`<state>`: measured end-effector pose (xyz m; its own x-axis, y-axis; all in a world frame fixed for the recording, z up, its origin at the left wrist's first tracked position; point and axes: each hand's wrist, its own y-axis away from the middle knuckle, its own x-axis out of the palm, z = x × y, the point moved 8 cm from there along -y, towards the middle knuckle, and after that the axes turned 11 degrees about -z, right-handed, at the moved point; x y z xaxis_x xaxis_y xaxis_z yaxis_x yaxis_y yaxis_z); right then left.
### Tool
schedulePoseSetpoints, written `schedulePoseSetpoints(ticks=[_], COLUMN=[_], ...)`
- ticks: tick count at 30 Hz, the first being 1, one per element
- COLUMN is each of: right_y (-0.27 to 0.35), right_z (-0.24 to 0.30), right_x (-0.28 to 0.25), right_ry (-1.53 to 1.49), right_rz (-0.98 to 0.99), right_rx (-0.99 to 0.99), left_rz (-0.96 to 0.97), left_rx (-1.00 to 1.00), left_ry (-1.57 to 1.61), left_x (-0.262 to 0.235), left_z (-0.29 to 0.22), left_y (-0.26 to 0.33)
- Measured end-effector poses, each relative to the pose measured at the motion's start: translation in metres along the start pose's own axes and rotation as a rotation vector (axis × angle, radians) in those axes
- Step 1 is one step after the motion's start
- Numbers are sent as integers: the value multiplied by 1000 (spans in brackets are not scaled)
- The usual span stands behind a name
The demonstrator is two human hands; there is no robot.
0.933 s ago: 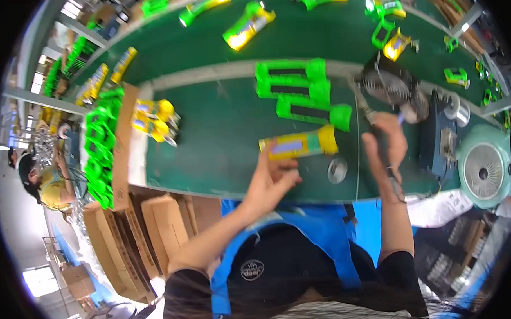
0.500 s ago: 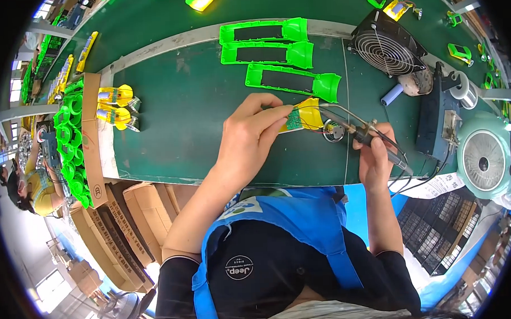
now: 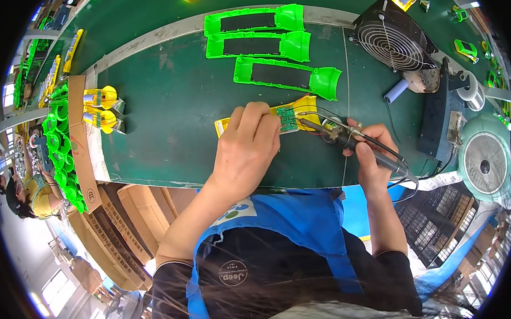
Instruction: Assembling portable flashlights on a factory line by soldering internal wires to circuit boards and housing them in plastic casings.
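A yellow plastic casing [image 3: 307, 105] lies on the green bench in front of me, carrying a green circuit board [image 3: 288, 120]. My left hand [image 3: 246, 142] is closed over its middle, fingers bent, hiding part of it. In my right hand [image 3: 373, 155] is a soldering iron [image 3: 392, 164] with a thin metal tube along its side. Its tip points left at the board's right end; whether it touches cannot be made out. Thin wires run from the board to a small round lamp part [image 3: 330, 129], partly behind the iron. Three green casing frames [image 3: 326, 84] lie just beyond.
A black fan [image 3: 389, 42] stands far right, near a blue cylindrical cell [image 3: 396, 91]. Further right are a dark soldering station [image 3: 434, 119], a solder wire spool [image 3: 471, 94] and a pale green fan [image 3: 484, 157]. Left are yellow assemblies [image 3: 102, 119] and a carton [image 3: 82, 148] of green parts.
My left hand has shifted left from the board onto the casing's middle, showing more of the board. The soldering iron has moved left and down, bringing its tip to the board's end.
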<state>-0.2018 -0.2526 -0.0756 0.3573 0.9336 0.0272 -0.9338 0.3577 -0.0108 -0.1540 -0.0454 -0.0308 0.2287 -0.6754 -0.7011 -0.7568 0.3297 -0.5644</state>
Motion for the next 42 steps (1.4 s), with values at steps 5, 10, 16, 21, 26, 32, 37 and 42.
schedulePoseSetpoints(ticks=[5,10,16,21,26,32,37,42], right_y=[2,1,1,2,3,4,4,4], right_z=[-1,2,3,3,2,-5,-5,0], right_x=[5,9,10,10,10,-3,3,8], right_ry=[65,89,111,143,116,-95,65,108], right_rz=[-1,54,50,53,78,-103,34,69], right_rx=[58,-26,-10,-44,-40,91,-21,-66], left_rz=[71,50,45,76,71,57,58,86], left_rx=[-79,-74,-71,-119,-140,-134,-129,-198], left_ry=[-29,-22,-35,-22,-4,57,26,40], left_x=[4,5,6,8,6,4,6,7], left_z=[3,4,3,5,7,10,8,11], left_y=[-7,-6,-6,-4,-5,-5,-6,-7])
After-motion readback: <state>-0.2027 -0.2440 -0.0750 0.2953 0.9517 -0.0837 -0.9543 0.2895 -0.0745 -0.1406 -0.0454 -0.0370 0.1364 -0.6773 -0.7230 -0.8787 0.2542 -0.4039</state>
